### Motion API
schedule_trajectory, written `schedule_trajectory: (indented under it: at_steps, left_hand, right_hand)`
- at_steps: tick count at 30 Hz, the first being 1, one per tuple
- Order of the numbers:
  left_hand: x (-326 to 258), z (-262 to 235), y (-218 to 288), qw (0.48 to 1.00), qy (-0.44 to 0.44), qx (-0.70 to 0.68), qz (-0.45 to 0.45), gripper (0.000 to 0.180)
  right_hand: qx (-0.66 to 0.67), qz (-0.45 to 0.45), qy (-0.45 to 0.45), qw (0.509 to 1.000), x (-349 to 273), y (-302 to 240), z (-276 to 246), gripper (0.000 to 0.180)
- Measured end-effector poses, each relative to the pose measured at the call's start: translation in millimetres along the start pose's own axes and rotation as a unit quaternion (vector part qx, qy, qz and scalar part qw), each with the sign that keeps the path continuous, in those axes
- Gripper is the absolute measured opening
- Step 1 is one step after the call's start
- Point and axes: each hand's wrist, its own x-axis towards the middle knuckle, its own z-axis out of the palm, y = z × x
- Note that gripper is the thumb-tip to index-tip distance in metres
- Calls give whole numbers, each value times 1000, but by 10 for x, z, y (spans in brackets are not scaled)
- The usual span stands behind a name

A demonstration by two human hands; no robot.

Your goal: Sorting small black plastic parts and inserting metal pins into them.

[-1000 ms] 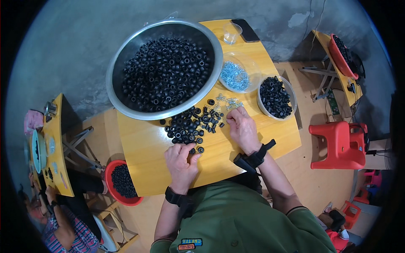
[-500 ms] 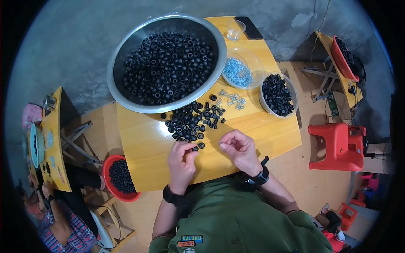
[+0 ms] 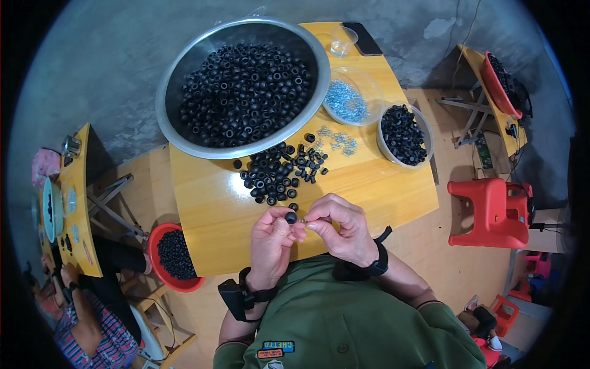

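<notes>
Both hands are seen together in the head view, over the near edge of the yellow table (image 3: 215,215). The left hand (image 3: 273,243) is closed in a pinch, and a small black ring (image 3: 291,217) is held at its fingertips. The right hand (image 3: 341,227) is curled, with thumb and forefinger pressed together just beside the ring; something small and pale is gripped there, too small to be identified. The two hands are touching at the fingertips. A dark band is worn on each wrist.

Relative to the table: a loose pile of black rings (image 3: 279,172) is spread at the middle, just beyond the hands. A large steel basin (image 3: 184,132) filled with black rings is set on the far left part, its rim overhanging the far edge. A clear dish of small silvery parts (image 3: 351,98) is placed to the right of the basin, with a few silvery parts (image 3: 338,141) scattered on the wood beside it. A bowl of black rings (image 3: 402,132) is found at the right edge. A small clear cup (image 3: 341,42) stands at the far corner.

Off the table's near left corner, a red bowl of black pieces (image 3: 175,255) is noted lower down. A red plastic stool (image 3: 491,209) stands well to the right. Another person (image 3: 92,326) is seated at a second yellow table (image 3: 77,209) on the far left.
</notes>
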Motion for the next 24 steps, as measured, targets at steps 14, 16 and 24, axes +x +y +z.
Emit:
schedule_trajectory:
  at_steps: [14, 16, 24]
  left_hand:
    - [-38, 100, -42, 996, -38, 80, 10, 19]
    - [-38, 72, -70, 993, -54, 96, 35, 21]
    - [-88, 94, -53, 977, -20, 202, 66, 19]
  right_hand:
    - [8, 50, -2, 999, -37, 1, -31, 9]
    - [14, 58, -8, 998, -47, 11, -24, 9]
    - [-165, -81, -36, 982, -61, 17, -60, 25]
